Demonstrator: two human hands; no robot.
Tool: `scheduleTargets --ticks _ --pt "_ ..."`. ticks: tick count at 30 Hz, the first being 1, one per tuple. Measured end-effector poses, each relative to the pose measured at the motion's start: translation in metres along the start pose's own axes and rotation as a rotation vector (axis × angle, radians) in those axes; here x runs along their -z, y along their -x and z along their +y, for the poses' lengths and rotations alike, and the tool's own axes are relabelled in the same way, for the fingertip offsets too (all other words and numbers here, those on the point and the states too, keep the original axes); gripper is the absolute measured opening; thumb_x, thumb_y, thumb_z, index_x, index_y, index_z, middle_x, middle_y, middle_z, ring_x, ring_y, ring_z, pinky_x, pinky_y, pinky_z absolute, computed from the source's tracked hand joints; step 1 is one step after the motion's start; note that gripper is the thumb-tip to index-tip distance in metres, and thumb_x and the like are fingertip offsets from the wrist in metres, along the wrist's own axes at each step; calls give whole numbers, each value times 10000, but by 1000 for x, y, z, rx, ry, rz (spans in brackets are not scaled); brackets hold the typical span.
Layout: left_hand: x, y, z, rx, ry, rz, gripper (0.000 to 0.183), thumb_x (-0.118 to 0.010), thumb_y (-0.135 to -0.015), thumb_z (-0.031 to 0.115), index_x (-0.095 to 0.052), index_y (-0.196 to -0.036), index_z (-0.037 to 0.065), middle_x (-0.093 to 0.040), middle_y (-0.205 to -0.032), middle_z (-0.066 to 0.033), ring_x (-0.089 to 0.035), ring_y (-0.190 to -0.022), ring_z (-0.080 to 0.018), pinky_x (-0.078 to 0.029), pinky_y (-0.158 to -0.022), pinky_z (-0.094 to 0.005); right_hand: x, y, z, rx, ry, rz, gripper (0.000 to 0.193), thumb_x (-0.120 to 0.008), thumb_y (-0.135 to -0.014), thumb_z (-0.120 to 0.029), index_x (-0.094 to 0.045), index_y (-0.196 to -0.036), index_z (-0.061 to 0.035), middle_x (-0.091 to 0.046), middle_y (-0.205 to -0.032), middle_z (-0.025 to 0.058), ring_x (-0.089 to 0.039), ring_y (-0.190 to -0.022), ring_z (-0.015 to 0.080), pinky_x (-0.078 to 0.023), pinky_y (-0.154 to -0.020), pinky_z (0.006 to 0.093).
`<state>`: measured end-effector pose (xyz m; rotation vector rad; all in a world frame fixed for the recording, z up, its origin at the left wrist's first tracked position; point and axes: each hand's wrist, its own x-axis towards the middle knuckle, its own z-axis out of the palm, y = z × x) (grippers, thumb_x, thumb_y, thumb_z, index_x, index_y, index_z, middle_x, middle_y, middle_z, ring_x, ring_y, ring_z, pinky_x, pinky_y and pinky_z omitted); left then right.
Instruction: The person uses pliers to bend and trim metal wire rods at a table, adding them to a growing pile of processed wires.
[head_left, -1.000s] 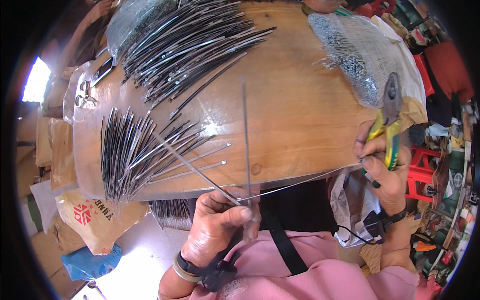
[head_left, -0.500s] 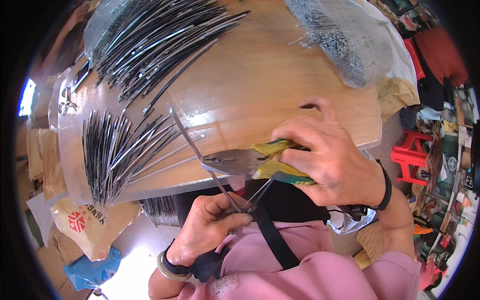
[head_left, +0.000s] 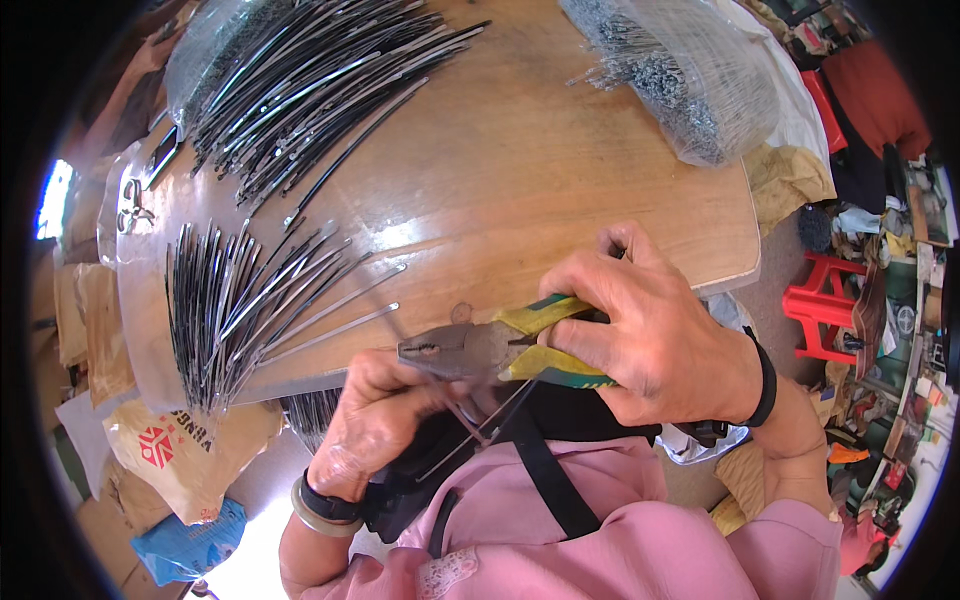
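Note:
My right hand (head_left: 655,335) is closed around pliers (head_left: 465,350) with yellow and green handles, their jaws pointing left above my lap. My left hand (head_left: 375,415) is closed just below the jaws, with thin metal strips (head_left: 510,409) in its fingers. One strip crosses behind the jaw tips and is smeared by motion; whether the jaws bite on it I cannot tell. On the table's left side lies a fanned bunch of silvery and dark strips (head_left: 215,305). A larger pile of long dark strips (head_left: 310,95) lies farther back.
A clear bag of thin grey wires (head_left: 700,100) rests at the table's (head_left: 560,170) far right. Scissors (head_left: 132,205) lie near the left edge. A red stool (head_left: 825,305) stands right of the table; a printed tan bag (head_left: 160,450) and a blue bag (head_left: 190,540) sit at lower left.
My left hand has moved up and left, close to the pliers' jaws. The pliers have dropped slightly, and the strip at their tips has become blurred.

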<state>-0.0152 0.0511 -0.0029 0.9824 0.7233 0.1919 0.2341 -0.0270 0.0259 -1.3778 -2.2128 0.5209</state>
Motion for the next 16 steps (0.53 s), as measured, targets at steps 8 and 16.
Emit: scheduleTargets --ticks 8,16 --pt "-35 -7 12 290 -5 -49 141 -639 -900 136 -620 -957 8 -595 -735 -35 -534 -562 -112 -397 -492 -263 -16 3 -3 29 -21 75 243 -662 -559 -74 -623 -796 -35 -565 -992 125 -568 -836 277 -361 -832 469" --pt "-33 0 -15 -30 436 236 176 -575 -944 121 -607 -1026 -32 -521 -675 -47 -396 -443 -103 -281 -405 -236 -11 26 2 -355 -210 146 227 -685 -683 -118 -663 -902 -64 -593 -1021 127 -561 -1037 327 -339 -945 571"
